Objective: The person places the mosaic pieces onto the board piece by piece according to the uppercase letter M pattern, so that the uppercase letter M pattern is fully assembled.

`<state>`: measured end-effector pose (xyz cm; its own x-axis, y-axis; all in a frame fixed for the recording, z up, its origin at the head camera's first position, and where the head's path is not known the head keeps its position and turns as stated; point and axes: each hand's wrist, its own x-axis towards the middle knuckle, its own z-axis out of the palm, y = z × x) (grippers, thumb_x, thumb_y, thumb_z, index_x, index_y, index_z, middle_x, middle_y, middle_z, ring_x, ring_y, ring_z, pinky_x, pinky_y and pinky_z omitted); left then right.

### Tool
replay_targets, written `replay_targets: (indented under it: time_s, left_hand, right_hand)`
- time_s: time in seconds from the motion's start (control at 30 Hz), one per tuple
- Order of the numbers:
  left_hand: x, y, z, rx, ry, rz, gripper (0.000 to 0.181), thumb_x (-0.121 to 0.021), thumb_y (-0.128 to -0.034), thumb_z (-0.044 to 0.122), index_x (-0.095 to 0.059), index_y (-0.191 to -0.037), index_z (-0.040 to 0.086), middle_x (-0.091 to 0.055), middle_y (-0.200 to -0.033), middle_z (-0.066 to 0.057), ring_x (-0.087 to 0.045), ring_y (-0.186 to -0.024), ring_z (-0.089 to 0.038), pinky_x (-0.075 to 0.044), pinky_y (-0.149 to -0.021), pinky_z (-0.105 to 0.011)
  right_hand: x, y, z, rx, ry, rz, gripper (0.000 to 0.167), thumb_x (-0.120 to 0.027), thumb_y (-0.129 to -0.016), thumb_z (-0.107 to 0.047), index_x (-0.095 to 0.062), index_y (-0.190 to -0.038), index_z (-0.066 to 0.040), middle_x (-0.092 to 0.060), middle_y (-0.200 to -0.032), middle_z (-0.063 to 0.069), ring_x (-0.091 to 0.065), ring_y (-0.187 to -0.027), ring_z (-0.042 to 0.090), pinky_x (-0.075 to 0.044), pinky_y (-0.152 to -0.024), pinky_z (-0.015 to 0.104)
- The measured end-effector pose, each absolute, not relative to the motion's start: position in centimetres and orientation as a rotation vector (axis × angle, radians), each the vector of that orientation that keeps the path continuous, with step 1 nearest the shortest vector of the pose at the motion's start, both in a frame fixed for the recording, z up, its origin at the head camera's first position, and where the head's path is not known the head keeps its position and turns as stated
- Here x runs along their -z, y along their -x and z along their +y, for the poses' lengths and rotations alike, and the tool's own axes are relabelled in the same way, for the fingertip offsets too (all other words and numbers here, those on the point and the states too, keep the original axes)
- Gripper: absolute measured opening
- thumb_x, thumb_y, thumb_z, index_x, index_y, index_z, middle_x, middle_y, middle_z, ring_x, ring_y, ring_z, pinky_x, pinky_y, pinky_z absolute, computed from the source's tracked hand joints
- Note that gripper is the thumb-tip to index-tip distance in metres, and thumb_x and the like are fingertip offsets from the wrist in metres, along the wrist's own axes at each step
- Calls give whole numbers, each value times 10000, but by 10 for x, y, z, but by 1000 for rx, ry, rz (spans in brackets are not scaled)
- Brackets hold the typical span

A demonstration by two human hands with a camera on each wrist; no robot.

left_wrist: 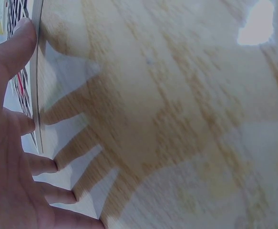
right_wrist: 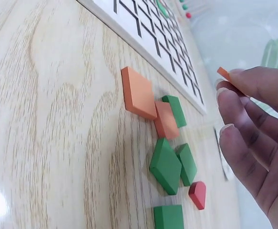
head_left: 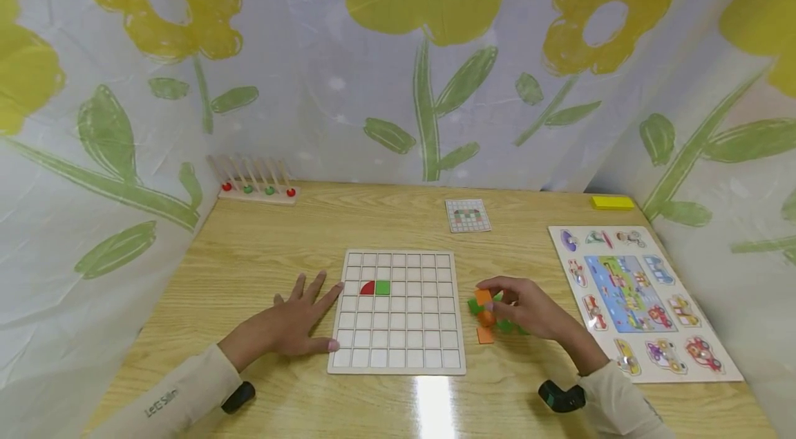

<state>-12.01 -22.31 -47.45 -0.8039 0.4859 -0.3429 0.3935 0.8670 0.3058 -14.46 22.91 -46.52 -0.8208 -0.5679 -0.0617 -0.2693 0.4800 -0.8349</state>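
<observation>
A white grid board (head_left: 398, 321) lies mid-table, with a red quarter-round piece (head_left: 368, 287) and a green square (head_left: 382, 287) side by side in its cells. The left hand (head_left: 295, 321) rests spread at the board's left edge, its thumb and a fingertip touching the rim. Right of the board, the right hand (head_left: 528, 307) pinches an orange piece (right_wrist: 223, 72) between thumb and fingers, raised above the loose pieces. In the right wrist view, those include an orange square (right_wrist: 139, 94), a green piece (right_wrist: 166, 167) and a red piece (right_wrist: 198, 194).
Behind the board lies a small patterned card (head_left: 468, 216). A picture puzzle board (head_left: 640, 307) lies at the right, with a yellow block (head_left: 612, 202) behind it. A pegged rack (head_left: 258, 196) with red and green beads stands at the back left, near the flowered curtain.
</observation>
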Motion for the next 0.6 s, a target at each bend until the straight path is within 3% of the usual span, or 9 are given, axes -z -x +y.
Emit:
replay_targets:
  time_s: [0.6]
  left_hand:
    - [475, 120, -224, -294, -632, 2615, 1051, -560, -863, 754, -149, -1627, 163, -74, -1657, -279, -82, -1454, -636, -253, -928, -871]
  right_hand:
    - [472, 153, 201, 1315, 813, 2323, 331, -612, -1008, -109, -612, -1322, -3, -651, -1138, 175, -637, -666, 307, -523, -559, 283]
